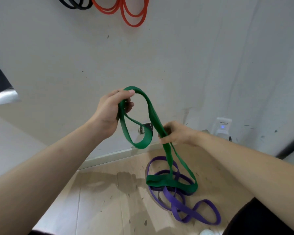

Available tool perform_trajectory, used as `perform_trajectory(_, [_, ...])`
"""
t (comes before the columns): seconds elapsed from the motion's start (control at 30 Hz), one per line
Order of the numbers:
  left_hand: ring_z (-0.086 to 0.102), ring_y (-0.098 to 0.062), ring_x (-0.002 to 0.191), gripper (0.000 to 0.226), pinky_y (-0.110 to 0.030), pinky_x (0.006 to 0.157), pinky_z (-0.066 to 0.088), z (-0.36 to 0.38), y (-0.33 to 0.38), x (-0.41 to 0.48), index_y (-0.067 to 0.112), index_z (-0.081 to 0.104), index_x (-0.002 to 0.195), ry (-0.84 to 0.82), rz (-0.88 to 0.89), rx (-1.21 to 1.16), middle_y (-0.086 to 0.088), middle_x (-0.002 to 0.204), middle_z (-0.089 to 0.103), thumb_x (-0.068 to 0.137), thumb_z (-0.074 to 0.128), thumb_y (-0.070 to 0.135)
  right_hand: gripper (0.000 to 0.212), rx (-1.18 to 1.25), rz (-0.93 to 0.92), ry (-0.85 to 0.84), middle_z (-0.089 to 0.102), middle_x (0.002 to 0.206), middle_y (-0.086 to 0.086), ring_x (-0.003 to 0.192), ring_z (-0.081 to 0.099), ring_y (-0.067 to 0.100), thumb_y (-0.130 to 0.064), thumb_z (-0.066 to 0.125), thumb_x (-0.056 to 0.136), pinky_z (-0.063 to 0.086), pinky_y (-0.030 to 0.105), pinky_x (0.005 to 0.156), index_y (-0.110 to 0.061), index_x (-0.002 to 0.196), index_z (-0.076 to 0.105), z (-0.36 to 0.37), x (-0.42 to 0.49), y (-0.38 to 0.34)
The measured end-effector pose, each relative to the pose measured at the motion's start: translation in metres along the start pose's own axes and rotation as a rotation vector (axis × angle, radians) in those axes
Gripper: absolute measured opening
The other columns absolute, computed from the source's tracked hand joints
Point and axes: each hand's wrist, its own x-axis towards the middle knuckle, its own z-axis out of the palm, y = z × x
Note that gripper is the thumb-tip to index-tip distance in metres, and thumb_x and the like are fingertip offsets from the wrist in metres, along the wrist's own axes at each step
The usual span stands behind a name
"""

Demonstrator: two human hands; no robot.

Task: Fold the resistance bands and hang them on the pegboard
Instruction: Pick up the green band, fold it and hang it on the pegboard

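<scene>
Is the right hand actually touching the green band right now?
Touching. The head view shows the right hand with its fingers curled round the green band, whose strands pass through the grip and hang below it.

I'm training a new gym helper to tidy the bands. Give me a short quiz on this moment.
1. True or false: the left hand and the right hand both grip the green band.
2. The purple band lies: A on the floor; B on a chair; C across a forearm.
3. Fill in: beside the black bands on the wall hang ____ bands.
Key: 1 true; 2 A; 3 orange bands.
</scene>
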Motion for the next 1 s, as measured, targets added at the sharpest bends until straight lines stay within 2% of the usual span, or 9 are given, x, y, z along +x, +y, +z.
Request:
perform_trajectory(0.1, [0.063, -0.014, 0.074, 0.019, -0.033, 0.085, 0.048, -0.017, -0.003, 0.007, 0.014, 0.062, 0.086, -0.018, -0.083, 0.097, 0.003, 0.072, 0.062, 0.075, 0.072, 0.028, 0.031, 0.173, -0.048, 0.057, 0.072, 0.104, 0.014, 0.096, 0.072, 0.025, -0.008, 0.08, 0.081, 0.059, 0.039, 0.092, -0.008, 0.11, 0.067, -0.022, -0.004, -0.01])
perform_trajectory(0.2, [0.065, -0.018, 0.086, 0.021, -0.032, 0.084, 0.046, -0.028, -0.014, 0.008, 0.014, 0.066, 0.097, -0.086, -0.179, 0.37, 0.0, 0.086, 0.066, 0.082, 0.075, 0.025, 0.034, 0.289, -0.094, 0.1, 0.071, 0.104, 0.02, 0.091, 0.073, 0.026, 0.001, 0.076, 0.082, 0.06, 0.03, 0.08, -0.004, 0.113, 0.063, -0.038, -0.016, -0.022])
perform_trajectory(0.3, [0.065, -0.019, 0.091, 0.023, -0.026, 0.076, 0.046, -0.027, -0.027, 0.005, 0.013, 0.068, 0.107, -0.143, -0.249, 0.632, -0.002, 0.099, 0.068, 0.086, 0.077, 0.013, 0.033, 0.346, -0.133, 0.182, 0.071, 0.109, 0.026, 0.097, 0.073, 0.032, 0.005, 0.074, 0.083, 0.061, 0.038, 0.087, -0.001, 0.113, 0.061, -0.048, -0.026, -0.032])
perform_trajectory(0.4, [0.068, -0.025, 0.099, 0.032, -0.036, 0.095, 0.049, -0.025, -0.035, 0.004, 0.015, 0.072, 0.103, -0.248, -0.311, 0.775, -0.007, 0.103, 0.074, 0.076, 0.087, 0.016, 0.03, 0.397, -0.231, 0.239, 0.072, 0.105, 0.022, 0.092, 0.075, 0.034, 0.006, 0.074, 0.083, 0.06, 0.04, 0.086, -0.007, 0.107, 0.062, -0.052, -0.035, -0.045])
perform_trajectory(0.47, [0.07, -0.023, 0.104, 0.032, -0.038, 0.104, 0.047, -0.019, -0.037, 0.001, 0.017, 0.073, 0.101, -0.328, -0.316, 0.783, -0.004, 0.105, 0.076, 0.073, 0.089, 0.014, 0.028, 0.396, -0.3, 0.276, 0.072, 0.101, 0.021, 0.089, 0.075, 0.035, 0.006, 0.076, 0.081, 0.06, 0.039, 0.085, -0.008, 0.102, 0.064, -0.052, -0.04, -0.054])
perform_trajectory(0.63, [0.071, -0.012, 0.088, 0.04, -0.029, 0.089, 0.052, 0.005, -0.037, -0.007, 0.014, 0.071, 0.108, -0.373, -0.191, 0.692, 0.0, 0.089, 0.075, 0.073, 0.087, 0.004, 0.032, 0.358, -0.357, 0.326, 0.074, 0.099, 0.019, 0.095, 0.072, 0.034, 0.001, 0.084, 0.074, 0.06, 0.041, 0.089, -0.009, 0.1, 0.068, -0.043, -0.043, -0.066])
perform_trajectory(0.8, [0.071, -0.021, 0.101, 0.056, -0.028, 0.086, 0.056, 0.016, -0.041, -0.008, 0.013, 0.066, 0.121, -0.355, -0.083, 0.553, -0.008, 0.104, 0.072, 0.069, 0.087, 0.007, 0.034, 0.327, -0.377, 0.296, 0.074, 0.1, 0.02, 0.089, 0.072, 0.024, -0.001, 0.085, 0.073, 0.06, 0.04, 0.088, -0.007, 0.102, 0.068, -0.044, -0.048, -0.068])
perform_trajectory(0.93, [0.068, -0.017, 0.107, 0.063, -0.029, 0.09, 0.059, 0.022, -0.043, -0.012, 0.027, 0.062, 0.123, -0.329, 0.072, 0.613, -0.004, 0.115, 0.069, 0.066, 0.087, 0.02, 0.036, 0.267, -0.397, 0.296, 0.074, 0.098, 0.016, 0.091, 0.073, 0.027, 0.001, 0.084, 0.073, 0.061, 0.033, 0.085, -0.003, 0.104, 0.067, -0.046, -0.052, -0.067])
perform_trajectory(1.0, [0.069, -0.017, 0.108, 0.063, -0.026, 0.09, 0.058, 0.024, -0.042, -0.014, 0.03, 0.06, 0.127, -0.334, 0.114, 0.625, -0.003, 0.117, 0.069, 0.071, 0.088, 0.019, 0.037, 0.232, -0.392, 0.278, 0.074, 0.096, 0.013, 0.086, 0.072, 0.02, 0.002, 0.084, 0.073, 0.06, 0.027, 0.081, -0.003, 0.105, 0.067, -0.046, -0.053, -0.066])
